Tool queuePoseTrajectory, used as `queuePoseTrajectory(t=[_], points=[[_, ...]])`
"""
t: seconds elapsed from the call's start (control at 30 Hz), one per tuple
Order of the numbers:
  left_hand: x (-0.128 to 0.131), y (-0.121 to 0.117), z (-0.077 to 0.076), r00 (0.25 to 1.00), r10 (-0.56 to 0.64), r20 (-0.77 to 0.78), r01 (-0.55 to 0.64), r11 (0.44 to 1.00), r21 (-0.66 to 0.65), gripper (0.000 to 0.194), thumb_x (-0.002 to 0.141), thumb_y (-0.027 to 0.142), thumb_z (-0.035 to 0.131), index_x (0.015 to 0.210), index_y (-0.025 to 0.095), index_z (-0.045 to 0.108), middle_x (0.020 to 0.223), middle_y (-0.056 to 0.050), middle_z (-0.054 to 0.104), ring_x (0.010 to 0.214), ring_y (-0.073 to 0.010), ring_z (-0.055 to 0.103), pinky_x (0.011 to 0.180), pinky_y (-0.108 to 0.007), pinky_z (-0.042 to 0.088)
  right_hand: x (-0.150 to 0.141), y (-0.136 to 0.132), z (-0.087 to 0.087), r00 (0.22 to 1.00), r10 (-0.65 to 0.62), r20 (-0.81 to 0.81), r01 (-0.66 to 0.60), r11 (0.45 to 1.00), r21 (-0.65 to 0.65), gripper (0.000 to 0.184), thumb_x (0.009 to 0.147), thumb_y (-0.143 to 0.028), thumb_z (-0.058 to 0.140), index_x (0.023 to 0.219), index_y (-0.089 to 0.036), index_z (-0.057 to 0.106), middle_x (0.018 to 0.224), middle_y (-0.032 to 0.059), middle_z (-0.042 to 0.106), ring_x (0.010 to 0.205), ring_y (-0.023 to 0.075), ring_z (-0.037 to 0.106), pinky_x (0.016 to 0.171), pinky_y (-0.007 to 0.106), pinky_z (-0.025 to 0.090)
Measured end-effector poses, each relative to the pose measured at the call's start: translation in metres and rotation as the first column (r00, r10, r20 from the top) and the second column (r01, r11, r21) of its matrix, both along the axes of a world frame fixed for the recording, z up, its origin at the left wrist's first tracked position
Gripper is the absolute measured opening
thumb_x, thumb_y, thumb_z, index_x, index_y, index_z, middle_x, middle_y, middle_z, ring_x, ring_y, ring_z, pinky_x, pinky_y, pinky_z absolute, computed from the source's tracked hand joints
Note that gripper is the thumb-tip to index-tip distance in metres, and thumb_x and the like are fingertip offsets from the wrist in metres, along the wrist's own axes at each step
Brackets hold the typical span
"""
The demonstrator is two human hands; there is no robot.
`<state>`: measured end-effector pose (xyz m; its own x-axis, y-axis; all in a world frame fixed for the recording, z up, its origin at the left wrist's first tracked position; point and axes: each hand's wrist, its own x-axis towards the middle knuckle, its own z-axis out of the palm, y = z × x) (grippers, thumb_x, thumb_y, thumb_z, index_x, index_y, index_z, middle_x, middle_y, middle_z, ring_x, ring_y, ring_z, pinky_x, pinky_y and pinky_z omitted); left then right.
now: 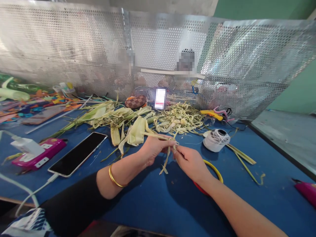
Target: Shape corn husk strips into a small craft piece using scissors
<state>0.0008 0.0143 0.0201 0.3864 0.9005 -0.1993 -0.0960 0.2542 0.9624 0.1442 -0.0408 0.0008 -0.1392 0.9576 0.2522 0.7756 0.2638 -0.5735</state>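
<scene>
My left hand [155, 148] and my right hand [190, 161] meet over the blue table [158, 200], both pinched on a thin pale leaf strip [166, 162] that hangs down between them. A gold bangle sits on my left wrist. Behind the hands lie long pale green leaves [111, 117] and a heap of shredded leaf strips [179, 120]. A spool of white thread [216, 139] stands just right of my right hand. A yellow and red ring [217, 171] lies under my right wrist.
A black phone [78, 153] on a white cable and a pink box [39, 154] lie at the left. Coloured paper pieces [37, 105] are far left. A perforated metal screen [158, 52] closes the back, with people behind it. Yellow scissors [212, 114] lie at the back right.
</scene>
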Motion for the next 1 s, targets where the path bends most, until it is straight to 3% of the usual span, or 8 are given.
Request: queuePoseTrajectory(t=[0.23,0.4,0.57,0.63,0.7,0.8,0.9,1.0], points=[[0.002,-0.003,0.002,0.999,0.05,0.023,-0.05,0.999,0.002,0.01,0.062,0.014,0.075,0.07,0.011,0.069,0.062,-0.002,0.066,0.056,-0.0106,0.059,0.061,-0.025,0.05,0.001,-0.006,0.011,0.99,0.102,0.097,-0.115,0.982,0.15,0.031,0.087,-0.022,0.042,0.056,-0.02,0.037,0.055,-0.0024,0.045,0.052,0.0114,0.04,0.052,0.024,0.026],[0.001,-0.006,0.003,0.998,0.055,0.011,-0.054,0.998,-0.04,0.014,0.061,0.017,0.075,0.072,0.012,0.068,0.062,-0.002,0.066,0.055,-0.0099,0.058,0.059,-0.024,0.048,0.003,-0.007,0.013,0.977,0.149,0.151,-0.177,0.966,0.189,0.029,0.086,-0.019,0.042,0.057,-0.02,0.043,0.055,-0.0018,0.047,0.053,0.0116,0.04,0.053,0.025,0.028],[-0.001,-0.009,0.007,0.995,-0.092,-0.048,0.091,0.996,-0.011,0.013,0.058,0.021,0.075,0.068,0.013,0.071,0.062,-0.003,0.066,0.054,-0.0098,0.054,0.057,-0.023,0.044,0.012,-0.003,0.021,0.994,-0.027,-0.105,0.064,0.926,0.372,0.02,0.089,-0.032,0.049,0.082,-0.019,0.062,0.074,0.0045,0.061,0.067,0.0163,0.055,0.063,0.028,0.041],[0.0,-0.013,0.009,0.972,-0.206,-0.114,0.207,0.978,-0.006,0.009,0.056,0.019,0.074,0.062,0.013,0.071,0.058,-0.003,0.065,0.051,-0.01,0.053,0.054,-0.023,0.041,0.015,0.0,0.023,0.984,-0.014,-0.175,0.07,0.946,0.316,0.018,0.086,-0.032,0.055,0.088,-0.019,0.066,0.08,0.0054,0.063,0.072,0.0173,0.058,0.066,0.03,0.044],[0.001,-0.018,0.008,0.936,-0.298,-0.185,0.3,0.954,-0.021,0.005,0.056,0.017,0.072,0.056,0.013,0.069,0.053,-0.001,0.062,0.048,-0.0097,0.05,0.051,-0.023,0.039,0.015,0.002,0.024,0.979,0.043,-0.198,-0.009,0.985,0.171,0.015,0.082,-0.031,0.059,0.084,-0.02,0.068,0.081,0.004,0.063,0.072,0.0169,0.058,0.068,0.03,0.045],[0.003,-0.023,0.006,0.885,-0.396,-0.243,0.4,0.916,-0.035,0.007,0.06,0.021,0.071,0.058,0.015,0.071,0.055,-0.001,0.063,0.048,-0.0098,0.051,0.052,-0.023,0.04,0.012,0.002,0.025,0.958,0.07,-0.279,-0.083,0.996,-0.034,0.011,0.075,-0.031,0.065,0.075,-0.019,0.067,0.07,0.0005,0.061,0.064,0.0146,0.055,0.062,0.029,0.044],[0.003,-0.024,0.003,0.869,-0.438,-0.231,0.441,0.897,-0.042,0.01,0.06,0.024,0.072,0.066,0.015,0.073,0.058,-0.002,0.065,0.05,-0.0105,0.054,0.055,-0.024,0.043,0.009,0.001,0.026,0.884,0.007,-0.468,-0.104,0.978,-0.182,0.017,0.072,-0.034,0.065,0.07,-0.018,0.06,0.057,-0.0027,0.056,0.052,0.0119,0.049,0.05,0.025,0.039],[0.003,-0.022,0.0,0.862,-0.45,-0.232,0.451,0.891,-0.053,0.007,0.058,0.022,0.072,0.061,0.016,0.072,0.057,-0.002,0.065,0.05,-0.011,0.055,0.059,-0.025,0.046,0.008,0.001,0.024,0.783,-0.05,-0.62,-0.087,0.978,-0.189,0.021,0.071,-0.035,0.064,0.062,-0.019,0.053,0.052,-0.005,0.05,0.049,0.0099,0.045,0.05,0.024,0.036]])
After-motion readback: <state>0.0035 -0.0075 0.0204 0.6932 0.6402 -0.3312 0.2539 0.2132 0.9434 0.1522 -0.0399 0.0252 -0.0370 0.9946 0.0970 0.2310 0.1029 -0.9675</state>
